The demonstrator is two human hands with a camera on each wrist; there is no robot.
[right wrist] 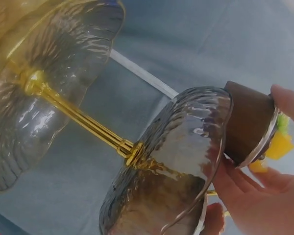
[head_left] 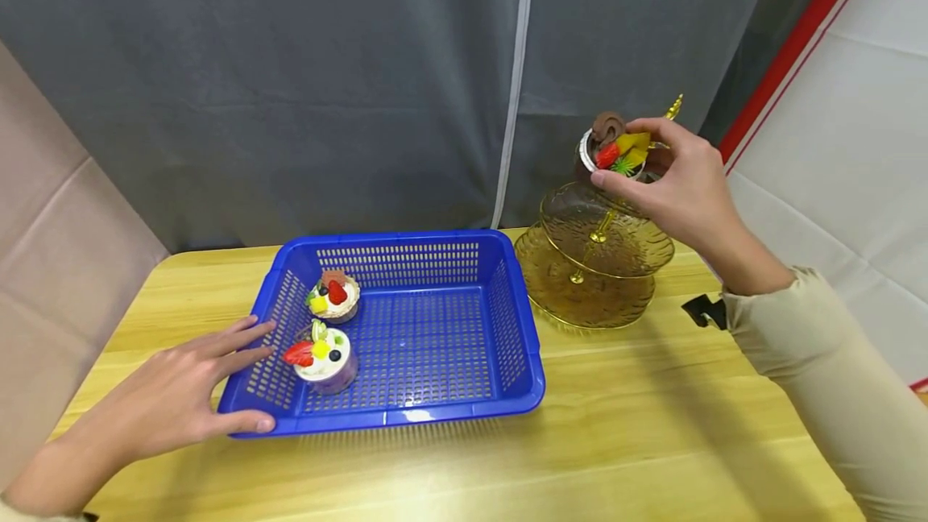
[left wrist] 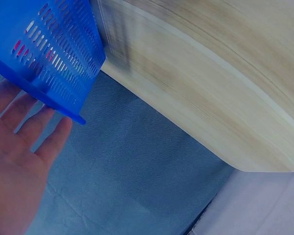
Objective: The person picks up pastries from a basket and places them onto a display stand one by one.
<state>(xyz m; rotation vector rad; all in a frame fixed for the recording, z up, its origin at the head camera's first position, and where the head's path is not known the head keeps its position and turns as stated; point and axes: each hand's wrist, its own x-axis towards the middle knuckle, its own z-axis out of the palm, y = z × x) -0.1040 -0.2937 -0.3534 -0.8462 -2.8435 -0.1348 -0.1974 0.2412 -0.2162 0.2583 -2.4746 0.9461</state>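
My right hand grips a chocolate dessert cup topped with a brown swirl, a strawberry and yellow fruit pieces. In the right wrist view, the brown cup wall overlaps the rim of the stand's top plate. Through that plate shows another brown shape, partly hidden by the rim and my fingers. My left hand, fingers spread and fairly straight, rests at the left rim of a blue basket. Inside the basket, near that hand, sit a fruit tart and a purple-based fruit cup.
The tiered stand has clear amber plates with gold edges and a gold post, right of the basket on the wooden table. A small black item shows by the right sleeve. A grey curtain hangs behind the table.
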